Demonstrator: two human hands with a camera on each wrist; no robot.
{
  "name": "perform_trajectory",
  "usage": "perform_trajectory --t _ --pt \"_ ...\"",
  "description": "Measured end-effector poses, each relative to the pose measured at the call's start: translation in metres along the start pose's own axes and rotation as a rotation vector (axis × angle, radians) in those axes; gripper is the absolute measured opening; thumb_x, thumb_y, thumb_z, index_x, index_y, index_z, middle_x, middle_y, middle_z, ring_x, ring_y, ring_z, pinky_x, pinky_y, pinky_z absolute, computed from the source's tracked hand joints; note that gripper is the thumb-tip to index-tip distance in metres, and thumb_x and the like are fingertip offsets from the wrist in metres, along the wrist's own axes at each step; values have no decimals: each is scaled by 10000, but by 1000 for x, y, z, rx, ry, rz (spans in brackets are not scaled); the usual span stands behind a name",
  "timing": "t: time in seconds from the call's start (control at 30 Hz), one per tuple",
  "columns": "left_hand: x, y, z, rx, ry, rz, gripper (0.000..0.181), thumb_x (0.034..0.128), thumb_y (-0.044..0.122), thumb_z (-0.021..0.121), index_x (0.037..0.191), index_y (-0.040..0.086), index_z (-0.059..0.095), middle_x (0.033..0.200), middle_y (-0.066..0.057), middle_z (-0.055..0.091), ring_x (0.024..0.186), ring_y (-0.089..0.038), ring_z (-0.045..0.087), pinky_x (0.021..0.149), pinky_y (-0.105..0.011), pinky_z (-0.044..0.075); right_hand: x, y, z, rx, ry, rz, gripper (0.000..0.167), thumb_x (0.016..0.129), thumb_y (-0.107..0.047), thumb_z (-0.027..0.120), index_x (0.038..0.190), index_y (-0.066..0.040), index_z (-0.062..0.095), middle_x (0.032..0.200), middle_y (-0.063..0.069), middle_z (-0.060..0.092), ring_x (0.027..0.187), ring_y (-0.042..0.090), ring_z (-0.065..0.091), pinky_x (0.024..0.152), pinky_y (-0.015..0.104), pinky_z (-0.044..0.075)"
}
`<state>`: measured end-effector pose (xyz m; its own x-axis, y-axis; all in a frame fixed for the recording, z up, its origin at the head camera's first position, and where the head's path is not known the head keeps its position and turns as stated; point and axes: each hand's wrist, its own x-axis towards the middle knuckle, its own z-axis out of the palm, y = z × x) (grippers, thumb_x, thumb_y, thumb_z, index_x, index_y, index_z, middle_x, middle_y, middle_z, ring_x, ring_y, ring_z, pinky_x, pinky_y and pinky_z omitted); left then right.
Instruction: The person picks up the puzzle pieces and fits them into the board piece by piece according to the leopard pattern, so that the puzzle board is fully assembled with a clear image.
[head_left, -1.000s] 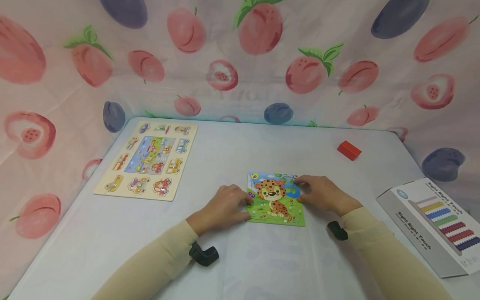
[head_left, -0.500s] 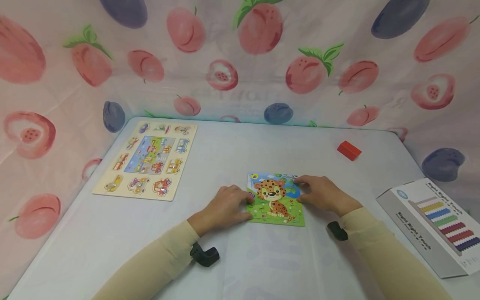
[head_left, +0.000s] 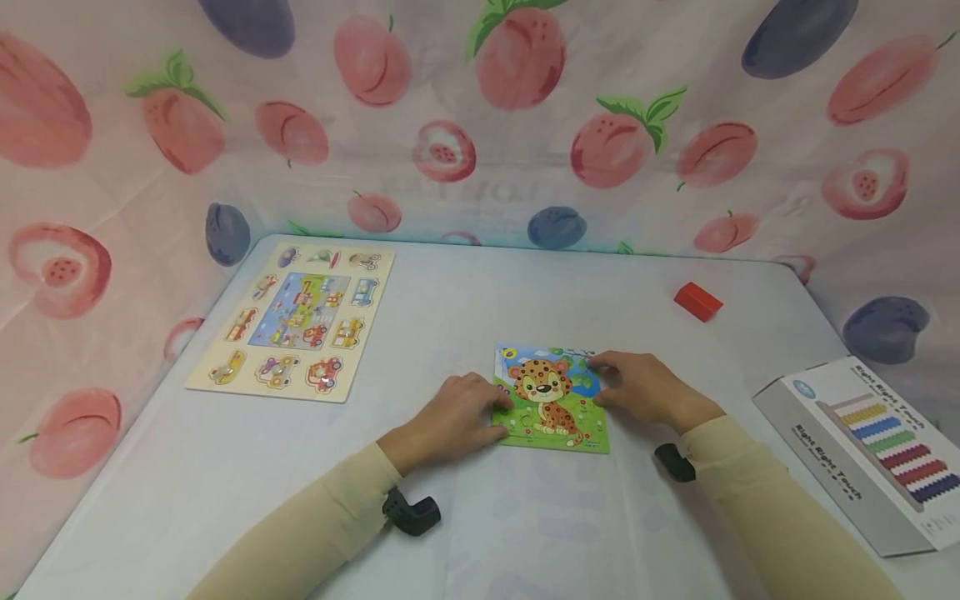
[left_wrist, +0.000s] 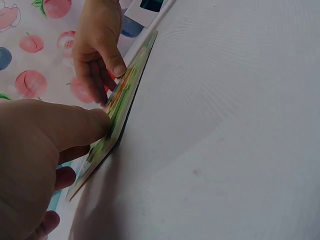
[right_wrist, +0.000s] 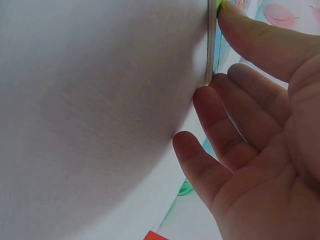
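Observation:
A square jigsaw puzzle (head_left: 550, 408) with a leopard cub picture lies flat on the table, its pieces joined into one picture. My left hand (head_left: 453, 417) is at its left edge, fingertips over the picture and thumb near the lower left. In the left wrist view, that thumb (left_wrist: 82, 125) rests on the puzzle (left_wrist: 119, 107). My right hand (head_left: 645, 390) touches the upper right edge. The right wrist view shows its thumb (right_wrist: 265, 42) at the board's edge (right_wrist: 211, 45), while the fingers lie loosely extended beside it.
A wooden vehicle puzzle board (head_left: 366, 333) lies at the back left of the white table (head_left: 450, 317). A small red block (head_left: 698, 302) sits at the back right. Near the right edge stands a grey and white box (head_left: 862, 458) picturing coloured strips. Fruit-print cloth (head_left: 510, 158) hangs behind.
My left hand has shifted slightly right, its fingertips a little farther over the puzzle. The right hand and the puzzle look still.

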<state>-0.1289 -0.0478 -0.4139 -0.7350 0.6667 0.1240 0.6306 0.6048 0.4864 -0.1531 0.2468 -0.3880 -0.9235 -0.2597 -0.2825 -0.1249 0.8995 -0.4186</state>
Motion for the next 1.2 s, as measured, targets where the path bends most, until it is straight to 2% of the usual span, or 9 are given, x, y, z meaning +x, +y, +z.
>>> perform_trajectory --t 0.2,0.67,1.2 --pt "1 1 1 -12 0 4 290 871 258 782 1125 131 721 1086 15 694 1072 -191 561 934 -422 413 0 -1 0 4 -2 7 584 885 -201 763 1409 -53 553 1395 231 536 1303 431 452 1061 612 353" --pt "2 1 2 -29 -45 -45 315 905 250 740 1200 143 708 1144 23 690 1109 -203 533 964 -441 398 0 0 1 -7 7 -6 586 887 -204 766 1409 -48 552 1387 230 546 1289 424 472 1053 609 365" --pt "4 1 2 -23 -47 -10 317 899 247 755 1192 132 712 1144 32 689 1104 -197 530 943 -435 403 1 0 0 -4 -3 9 597 887 -211 768 1418 -53 546 1419 229 520 1307 424 453 1060 606 359"
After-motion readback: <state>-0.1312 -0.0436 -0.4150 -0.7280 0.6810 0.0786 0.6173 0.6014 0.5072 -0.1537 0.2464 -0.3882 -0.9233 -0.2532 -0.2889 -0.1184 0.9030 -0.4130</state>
